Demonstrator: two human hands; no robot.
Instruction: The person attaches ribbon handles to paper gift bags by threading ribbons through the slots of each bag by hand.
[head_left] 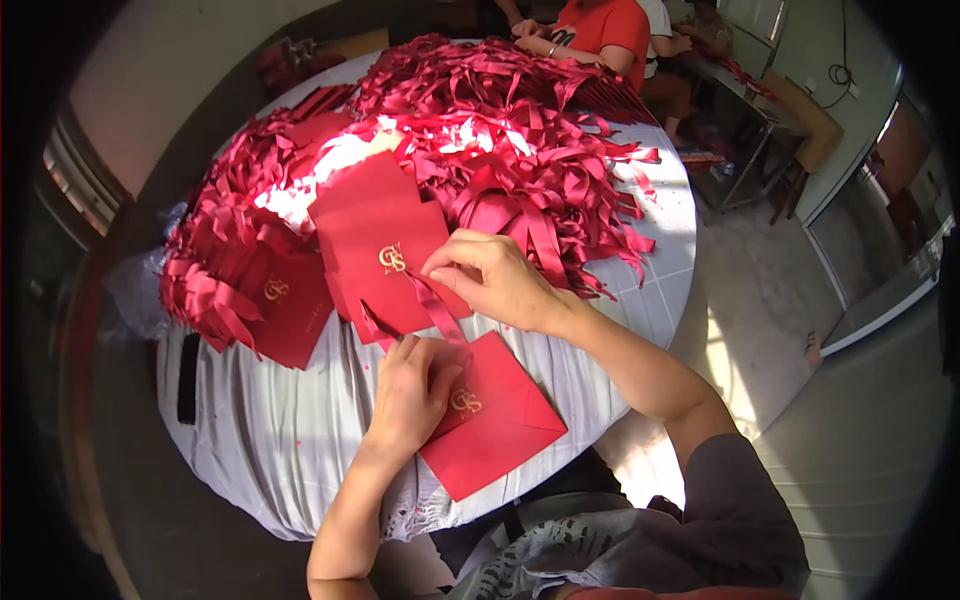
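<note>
A flat red paper bag with a gold emblem lies near the table's front edge, directly below my hands. My left hand rests over its upper left part, fingers closed at a dark pink ribbon. My right hand is raised just beyond it, thumb and forefinger pinched at the upper end of a ribbon strip that slants down toward the bag. Behind the ribbon lie stacked red bags with the same gold emblem. What exactly sits between my left fingertips is partly hidden.
A large heap of red ribbons covers the far side of the round table with its white cloth. More ribboned red bags lie at left. A person in a red shirt sits across the table. A dark strip lies at the left edge.
</note>
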